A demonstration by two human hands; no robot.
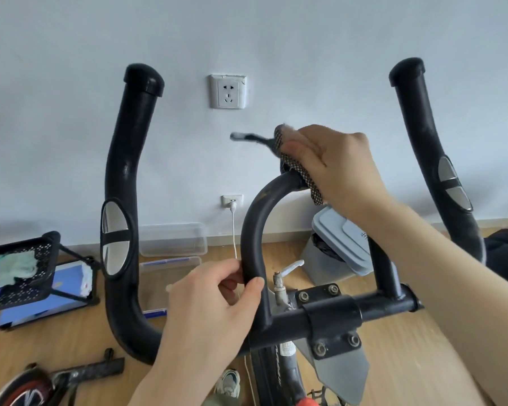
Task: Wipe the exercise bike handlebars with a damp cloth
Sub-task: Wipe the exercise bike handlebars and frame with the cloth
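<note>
1. The exercise bike handlebars (288, 320) are standing matte black in front of me: a crossbar is sitting in a bolted clamp, a curved central loop (254, 227) is rising from it, and two long outer horns are sweeping upward, each carrying an oval silver sensor plate (115, 240).
2. The cloth (298, 171), dark with a fine pale speckle, is lying bunched over the top of the central loop under my right hand (340, 165), its lower edge hanging down.
3. My left hand (214, 300) is gripping the loop's left leg just above the crossbar.

No text is legible: marks on the bin lid (339, 230) and bike frame (277, 372) blur.
</note>
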